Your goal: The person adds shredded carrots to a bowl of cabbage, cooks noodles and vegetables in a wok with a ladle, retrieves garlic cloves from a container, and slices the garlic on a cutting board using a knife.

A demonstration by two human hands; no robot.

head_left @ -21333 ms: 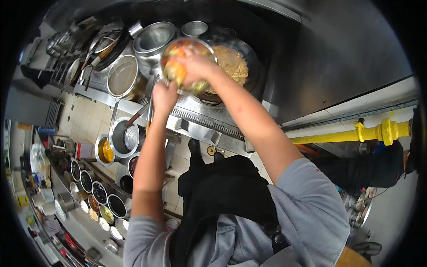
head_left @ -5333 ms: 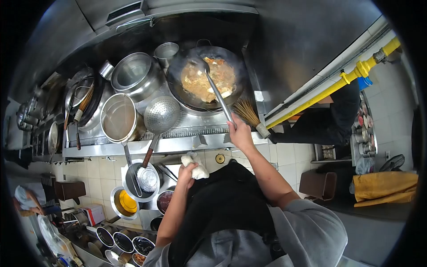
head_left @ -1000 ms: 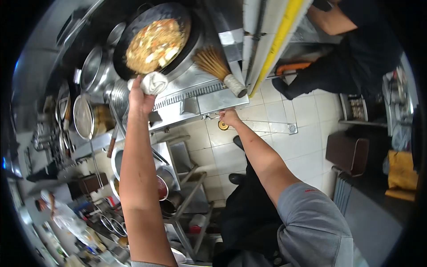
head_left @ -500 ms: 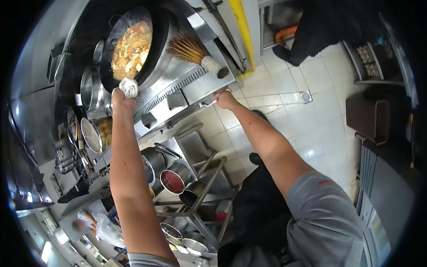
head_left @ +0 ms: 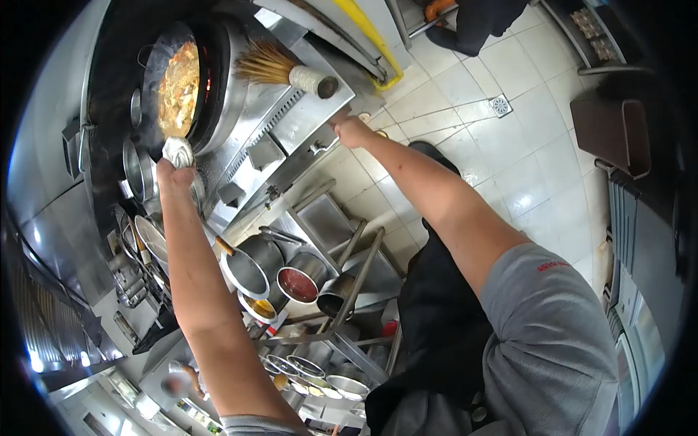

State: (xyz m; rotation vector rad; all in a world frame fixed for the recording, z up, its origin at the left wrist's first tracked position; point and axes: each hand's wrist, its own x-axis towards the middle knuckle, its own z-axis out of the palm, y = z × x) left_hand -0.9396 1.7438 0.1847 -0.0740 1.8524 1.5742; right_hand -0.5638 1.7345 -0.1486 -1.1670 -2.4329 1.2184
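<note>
My left hand point(head_left: 175, 176) is closed on a folded white cloth point(head_left: 178, 152) at the near edge of the wok point(head_left: 150, 73). Noodles with orange and pale pieces point(head_left: 179, 91) lie in the wok, which is tilted over the burner, where a red glow shows. My right hand point(head_left: 351, 131) is closed at the stove's front edge, below the counter; what its fingers grip is hidden. A bamboo brush point(head_left: 314, 81) lies on the stove top between the wok and my right hand.
A skimmer's wooden handle, a steel pot point(head_left: 245, 270), a pot of red sauce point(head_left: 298, 285) and a metal rack point(head_left: 349, 291) stand below the stove. A yellow pipe point(head_left: 369, 30) runs at the top. Another person's dark-clothed leg point(head_left: 480, 25) shows upper right. A brown bin point(head_left: 611, 134) stands right.
The wok has come to sit more steeply tilted, with the cloth and my left hand still at its edge. The view has turned, shifting the stove leftwards. A red glow now shows beside the wok.
</note>
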